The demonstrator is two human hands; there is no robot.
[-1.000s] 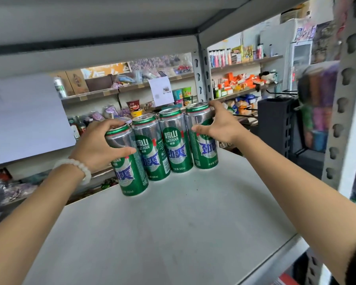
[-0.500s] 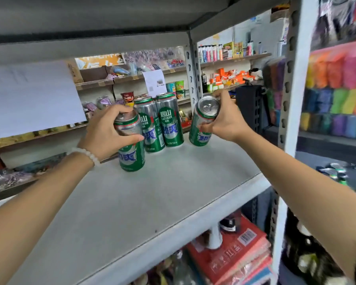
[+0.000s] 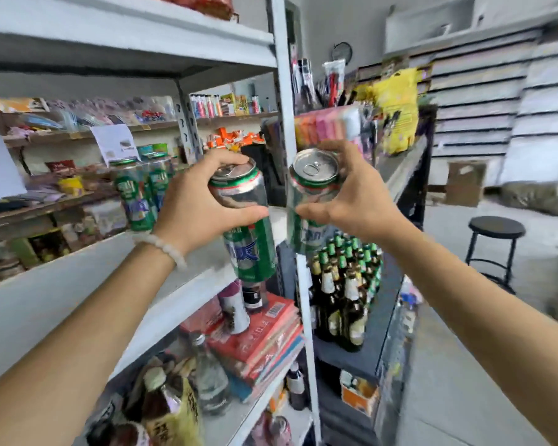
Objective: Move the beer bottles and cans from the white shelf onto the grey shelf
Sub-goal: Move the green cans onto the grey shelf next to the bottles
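Holding one green-and-silver beer can in each of the hands, a person stands at the corner post of a white shelf (image 3: 78, 281). The left hand (image 3: 197, 207), a pale bead bracelet (image 3: 161, 249) at its wrist, wraps fingers and thumb around the left can (image 3: 250, 239), which tilts slightly. The right hand (image 3: 355, 201) curls around the right can (image 3: 310, 201), its pull-tab top facing the camera. Both cans hang in the air, close together but apart, just off the white shelf's front edge. At ten o'clock, two more cans (image 3: 139, 191) stand on the white shelf. At five o'clock from the hands, a cluster of green-capped beer bottles (image 3: 345, 284) stands on the dark grey shelf (image 3: 384, 304). A black stool (image 3: 495, 239) sits at three o'clock.
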